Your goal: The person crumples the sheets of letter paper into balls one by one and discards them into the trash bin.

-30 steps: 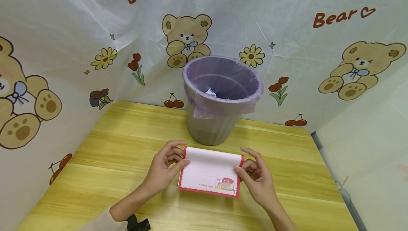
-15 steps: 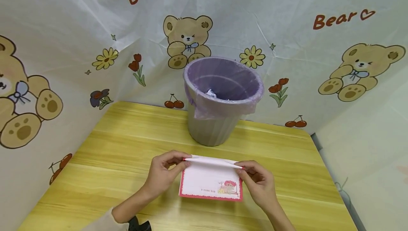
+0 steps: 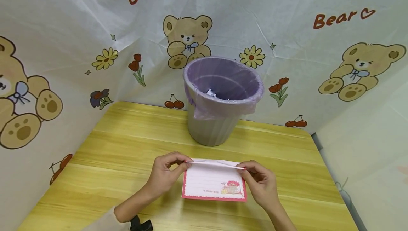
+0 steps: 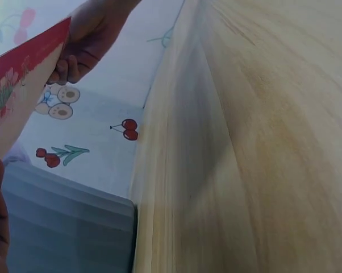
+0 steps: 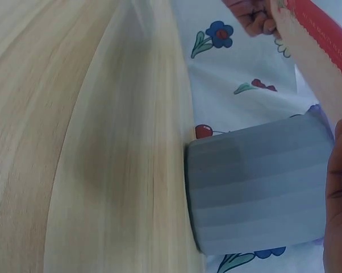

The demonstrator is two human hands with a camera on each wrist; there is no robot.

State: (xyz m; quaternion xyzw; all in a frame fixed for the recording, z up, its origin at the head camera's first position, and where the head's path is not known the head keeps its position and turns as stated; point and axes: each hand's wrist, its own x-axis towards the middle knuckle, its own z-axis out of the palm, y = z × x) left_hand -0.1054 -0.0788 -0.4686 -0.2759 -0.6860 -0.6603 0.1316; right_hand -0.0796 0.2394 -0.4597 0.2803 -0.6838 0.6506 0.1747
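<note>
Both hands hold up a sheet of letter paper above the table, its top edge folded over and its red scalloped border and small printed picture facing me. At its upper left corner, my left hand pinches the fold between thumb and fingers. My right hand pinches the upper right corner the same way. From the left wrist view, the back of the sheet shows pink flowers. The right wrist view shows red print on that sheet, between the two hands.
Behind the hands stands a grey ribbed bin with a purple liner; crumpled white paper lies inside. The wooden table meets a bear-patterned cloth at the back. Near my left wrist is a black device.
The paper's upper edge has gone from a loose curve to a flattened fold, lower in view. My fingers have closed onto its corners. The bin has stayed put.
</note>
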